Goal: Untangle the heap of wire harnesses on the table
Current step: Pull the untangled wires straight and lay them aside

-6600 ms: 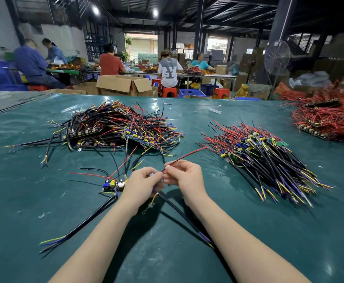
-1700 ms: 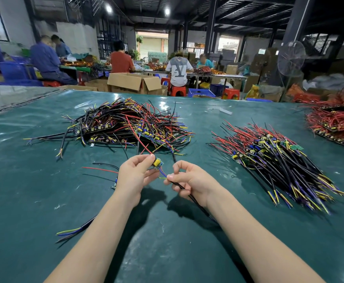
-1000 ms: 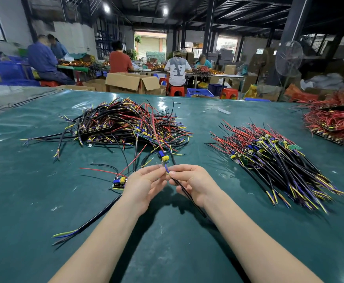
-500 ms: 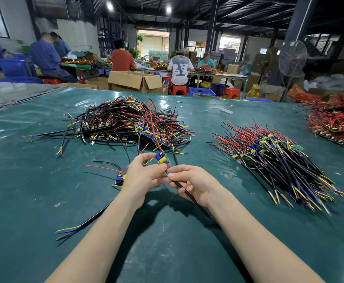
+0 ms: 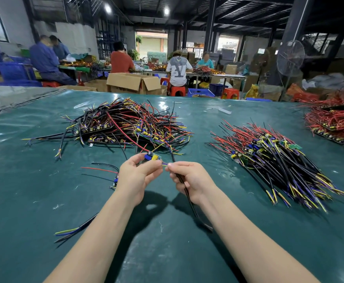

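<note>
Hands have drifted a touch apart since half a second back (fingertips were basically touching then), and the little board rides higher now. Nearest me, a freed harness (image 5: 85, 222) lies flat on the table (image 5: 24, 201), left of the left forearm. The black cable (image 5: 189, 199) comes up from under the right wrist through the right hand (image 5: 191, 179), fingers curled round it, thumb and forefinger nipping the thin yellow and blue leads at its end. The left hand (image 5: 135, 176) pinches the small board (image 5: 151, 157) by its edge, parts facing up.

So this harness is strung between both hands, just above the mat. My guess is it's light and floppy, with the sheathed cable a bit stiffer and the joints at the board the weak spot. Hold the board and sheath, don't yank single leads.

A red lead (image 5: 130, 138) runs from the board into the tangled heap (image 5: 130, 125) just beyond the fingers, maybe snagged in there. The combed-out pile (image 5: 273, 158) sits well off to the right, and the red pile (image 5: 334, 123) is farther back.
</note>
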### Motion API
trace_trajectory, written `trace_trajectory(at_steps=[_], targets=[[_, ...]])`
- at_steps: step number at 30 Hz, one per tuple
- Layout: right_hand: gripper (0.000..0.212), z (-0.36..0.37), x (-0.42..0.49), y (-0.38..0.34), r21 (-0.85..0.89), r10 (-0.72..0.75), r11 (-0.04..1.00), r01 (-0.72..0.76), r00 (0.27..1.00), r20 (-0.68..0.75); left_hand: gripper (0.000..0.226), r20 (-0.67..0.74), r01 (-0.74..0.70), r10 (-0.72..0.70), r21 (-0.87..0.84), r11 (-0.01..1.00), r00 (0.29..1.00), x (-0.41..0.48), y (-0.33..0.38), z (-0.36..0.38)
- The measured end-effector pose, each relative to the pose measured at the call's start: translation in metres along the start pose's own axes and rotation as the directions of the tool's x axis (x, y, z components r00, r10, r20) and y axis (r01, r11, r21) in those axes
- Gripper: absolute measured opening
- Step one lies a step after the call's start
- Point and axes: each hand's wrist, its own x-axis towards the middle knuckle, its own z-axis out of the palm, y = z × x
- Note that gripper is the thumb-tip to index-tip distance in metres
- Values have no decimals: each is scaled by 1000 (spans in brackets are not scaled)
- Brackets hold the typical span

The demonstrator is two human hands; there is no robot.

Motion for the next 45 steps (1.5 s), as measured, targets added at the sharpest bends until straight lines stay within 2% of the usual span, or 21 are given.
trace_trajectory(at_steps=[2, 5, 8, 12, 15, 18, 23, 25, 29, 34, 38, 41, 45], targets=[[24, 1, 1, 2, 33, -41, 999, 43, 997, -67, 24, -3, 17, -17, -14, 1000, 1000, 0, -4, 3], [25, -5, 0, 2, -182, -164, 972, 148, 983, -79, 25, 24, 49, -49, 10, 999, 998, 0, -5, 4], [26, -10, -3, -3, -382, -267, 890, 250, 964, 9, 18, 67, 122, -122, 1, 993, 990, 0, -2, 1], [17, -11, -5, -6, -482, -271, 820, 309, 951, 150, 13, 121, 226, -219, -48, 973, 968, 2, 1, -4], [21, -14, -5, -6, -409, -186, 875, 257, 961, 206, 13, 153, 276, -263, -70, 959, 952, 1, 0, -6], [23, -16, -6, -5, -294, -147, 933, 207, 966, 211, 11, 190, 274, -266, -17, 962, 945, 1, 1, -6], [23, -14, -4, -4, -358, -165, 912, 202, 977, 132, 18, 175, 219, -217, 9, 976, 960, 0, 1, -5], [21, -14, -4, -4, -365, -181, 907, 211, 977, 115, 18, 167, 183, -184, 24, 983, 969, -1, 1, -3], [10, -15, -3, -4, -363, -189, 911, 197, 980, 59, 21, 143, 44, -71, 182, 982, 987, -3, -3, 0], [15, -10, 1, 0, -327, -199, 928, 179, 980, -28, 23, 67, -57, 42, 247, 967, 997, -1, -7, 1], [19, -14, 2, -3, -318, -133, 937, 143, 990, 52, 28, 18, -85, 83, 264, 961, 996, -1, -7, 0], [26, -20, 2, -4, -277, -70, 955, 108, 987, 145, 38, 5, -42, 42, 213, 976, 999, 1, -3, -4], [26, -20, 2, -8, -394, -55, 913, 105, 989, 136, 37, 50, 19, -27, 155, 988, 998, 1, 2, -5]])
